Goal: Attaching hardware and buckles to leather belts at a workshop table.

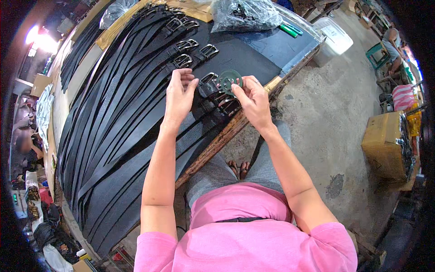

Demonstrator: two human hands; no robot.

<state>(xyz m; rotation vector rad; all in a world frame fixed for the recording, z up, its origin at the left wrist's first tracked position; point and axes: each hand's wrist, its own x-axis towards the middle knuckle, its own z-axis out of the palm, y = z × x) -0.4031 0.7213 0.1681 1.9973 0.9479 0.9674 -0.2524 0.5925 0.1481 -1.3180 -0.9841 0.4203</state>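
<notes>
My right hand is closed on a round green see-through disc with a smaller ring inside it, which looks like a narrow roll of tape. Thumb and fingers grip its right side, above the belt buckles near the table edge. To the left, my left hand is raised over the belts with fingers slightly bent and the thumb apart; nothing shows in it. Black leather belts lie fanned out below, and a metal buckle sits between my hands. More buckles are in a row just beyond my left hand.
The table's worn wooden edge runs just in front of me. At the far end lie a clear plastic bag and green pens or tools. A cardboard box stands on the floor at right; a person sits beyond it.
</notes>
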